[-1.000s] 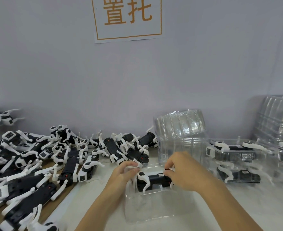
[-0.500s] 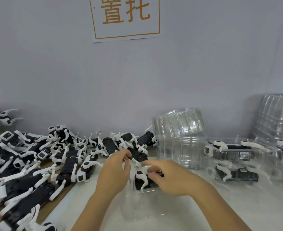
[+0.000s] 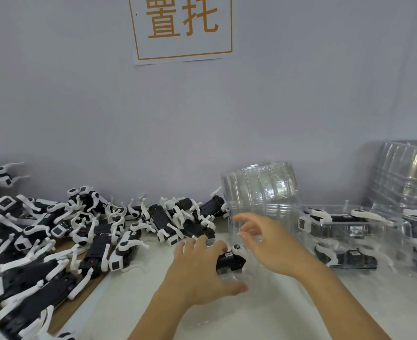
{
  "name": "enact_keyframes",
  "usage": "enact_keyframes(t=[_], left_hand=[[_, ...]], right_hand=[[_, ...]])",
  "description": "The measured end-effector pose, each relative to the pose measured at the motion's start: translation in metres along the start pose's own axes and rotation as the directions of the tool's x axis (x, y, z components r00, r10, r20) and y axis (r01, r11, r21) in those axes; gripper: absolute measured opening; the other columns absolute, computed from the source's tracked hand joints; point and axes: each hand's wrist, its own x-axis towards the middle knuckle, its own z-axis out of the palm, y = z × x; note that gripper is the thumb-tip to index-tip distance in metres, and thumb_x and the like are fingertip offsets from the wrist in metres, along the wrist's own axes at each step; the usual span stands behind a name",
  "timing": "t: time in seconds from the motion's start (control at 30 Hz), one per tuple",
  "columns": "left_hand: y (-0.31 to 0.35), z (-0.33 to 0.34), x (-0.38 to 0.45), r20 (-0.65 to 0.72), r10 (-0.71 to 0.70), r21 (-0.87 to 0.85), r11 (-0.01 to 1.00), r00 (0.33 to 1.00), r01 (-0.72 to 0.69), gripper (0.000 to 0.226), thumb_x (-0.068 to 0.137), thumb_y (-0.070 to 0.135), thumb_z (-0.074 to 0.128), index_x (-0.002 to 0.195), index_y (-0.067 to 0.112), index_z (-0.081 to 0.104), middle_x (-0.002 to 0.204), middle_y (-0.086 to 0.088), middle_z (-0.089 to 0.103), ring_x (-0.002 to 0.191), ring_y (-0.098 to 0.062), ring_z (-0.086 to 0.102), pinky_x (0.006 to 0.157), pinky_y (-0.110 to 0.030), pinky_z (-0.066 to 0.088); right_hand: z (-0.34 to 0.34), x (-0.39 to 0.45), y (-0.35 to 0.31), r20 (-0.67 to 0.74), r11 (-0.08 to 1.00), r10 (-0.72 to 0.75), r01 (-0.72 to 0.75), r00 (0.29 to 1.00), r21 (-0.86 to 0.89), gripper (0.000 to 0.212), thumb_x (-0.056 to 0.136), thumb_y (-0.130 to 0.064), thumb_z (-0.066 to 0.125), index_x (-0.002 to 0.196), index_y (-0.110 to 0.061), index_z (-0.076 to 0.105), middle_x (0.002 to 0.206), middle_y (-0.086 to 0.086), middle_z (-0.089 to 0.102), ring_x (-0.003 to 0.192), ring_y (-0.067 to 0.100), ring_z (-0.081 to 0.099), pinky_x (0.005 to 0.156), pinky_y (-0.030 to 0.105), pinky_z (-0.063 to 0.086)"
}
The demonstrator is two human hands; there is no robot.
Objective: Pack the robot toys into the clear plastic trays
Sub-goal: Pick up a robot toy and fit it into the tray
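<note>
Just in front of the stack of clear trays (image 3: 259,190) lies one black-and-white robot toy (image 3: 230,260), seated in a clear plastic tray (image 3: 229,278) whose edges are hard to make out against the pale counter (image 3: 349,303). The toy's long axis runs left to right, roughly parallel to the wall; its round white joint shows at the end nearer the stack (which end is the head I cannot tell, since the left hand covers the other end). The left hand (image 3: 200,271) rests over that covered end, its fingers curled loosely across the black body and its thumb stretched along the tray's near edge. The right hand (image 3: 271,246) hovers between toy and stack with its fingers spread and lightly bent, holding nothing; it is blurred.

Left of the stack, a heap of loose robot toys (image 3: 55,241) spreads along the wall, partly over a brown strip of surface (image 3: 62,325). Right of the stack stand packed trays (image 3: 344,239) with toys lying lengthwise inside, and beyond them a second stack of clear trays (image 3: 408,173). Behind the stack rises a plain grey wall (image 3: 79,106); high on it hangs a white sign (image 3: 182,28) with orange characters.
</note>
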Motion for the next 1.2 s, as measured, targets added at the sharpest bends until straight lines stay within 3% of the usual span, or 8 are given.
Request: enact_keyframes(t=[0.13,0.27,0.43,0.63,0.87,0.97,1.07,1.2], left_hand=[[-0.004,-0.002,-0.001,-0.118,0.023,0.021,1.0,0.993,-0.021,0.084,0.058,0.093,0.042,0.126,0.044,0.043,0.124,0.009,0.037,0.123,-0.019,0.035,0.11,-0.041,0.019],[-0.008,-0.018,-0.001,-0.335,0.072,0.068,0.996,0.939,-0.052,0.081,0.059,0.09,0.039,0.126,0.046,0.046,0.125,0.009,0.034,0.125,-0.017,0.032,0.108,-0.038,0.012],[-0.003,-0.033,-0.004,-0.644,0.188,0.132,0.982,0.742,-0.135,0.07,0.068,0.078,0.058,0.12,0.032,0.063,0.133,-0.009,0.048,0.124,-0.033,0.046,0.105,-0.051,0.029],[0.002,-0.036,-0.003,-0.831,0.209,0.188,0.978,0.515,-0.093,0.067,0.072,0.07,0.069,0.119,0.022,0.067,0.134,-0.022,0.049,0.126,-0.041,0.045,0.1,-0.055,0.031],[0.0,-0.044,-0.006,-0.835,-0.089,-0.281,0.917,0.543,-0.282,0.065,0.067,0.075,0.066,0.123,0.041,0.06,0.139,0.002,0.037,0.132,-0.02,0.035,0.107,-0.051,0.034],[0.0,-0.044,-0.009,-0.704,-0.244,-0.575,0.747,0.667,-0.333,0.06,0.062,0.074,0.068,0.117,0.049,0.062,0.135,0.009,0.042,0.129,-0.013,0.04,0.105,-0.043,0.042],[0.005,-0.051,-0.009,-0.558,-0.356,-0.811,0.425,0.75,-0.402,0.058,0.068,0.065,0.066,0.114,0.029,0.068,0.118,-0.001,0.065,0.113,-0.019,0.06,0.098,-0.035,0.049],[0.004,-0.062,-0.015,-0.169,-0.346,-0.933,-0.246,0.923,-0.263,0.058,0.076,0.068,0.063,0.109,0.022,0.075,0.114,-0.009,0.073,0.099,-0.028,0.069,0.084,-0.045,0.055]], right_hand=[[-0.007,0.0,-0.005,-0.066,0.999,-0.035,0.035,0.997,0.003,0.036,0.101,-0.026,0.053,0.134,-0.039,0.054,0.111,-0.02,0.06,0.109,-0.004,0.055,0.086,0.012,0.04],[-0.019,0.0,-0.009,-0.287,0.995,-0.065,0.085,0.956,0.057,0.033,0.099,-0.023,0.055,0.128,-0.038,0.059,0.112,-0.021,0.061,0.106,-0.005,0.056,0.096,0.028,0.048],[-0.026,0.001,-0.013,-0.433,0.982,-0.091,0.154,0.897,0.113,0.03,0.099,-0.024,0.054,0.123,-0.039,0.062,0.116,-0.021,0.062,0.107,-0.002,0.058,0.092,0.034,0.052],[-0.034,-0.002,-0.028,-0.485,0.938,-0.121,0.26,0.866,0.231,0.03,0.098,-0.019,0.057,0.114,-0.042,0.068,0.107,-0.022,0.069,0.102,-0.004,0.061,0.077,0.011,0.048],[-0.038,-0.002,-0.041,-0.565,0.764,-0.019,0.377,0.825,0.524,0.029,0.105,-0.015,0.044,0.111,-0.024,0.072,0.107,-0.005,0.073,0.103,0.008,0.067,0.084,0.028,0.049],[-0.031,-0.001,-0.049,-0.59,0.65,0.046,0.424,0.806,0.63,0.034,0.106,-0.017,0.038,0.107,-0.025,0.072,0.109,-0.002,0.072,0.104,0.012,0.066,0.078,0.032,0.049],[-0.019,-0.001,-0.057,-0.568,0.548,0.104,0.429,0.817,0.718,0.027,0.102,-0.027,0.044,0.104,-0.029,0.071,0.106,-0.005,0.07,0.103,0.012,0.064,0.074,0.027,0.05],[-0.008,-0.004,-0.06,-0.395,0.813,-0.104,0.307,0.913,0.495,0.023,0.093,-0.007,0.064,0.095,-0.028,0.075,0.091,-0.013,0.073,0.087,0.004,0.067,0.074,0.018,0.05]])
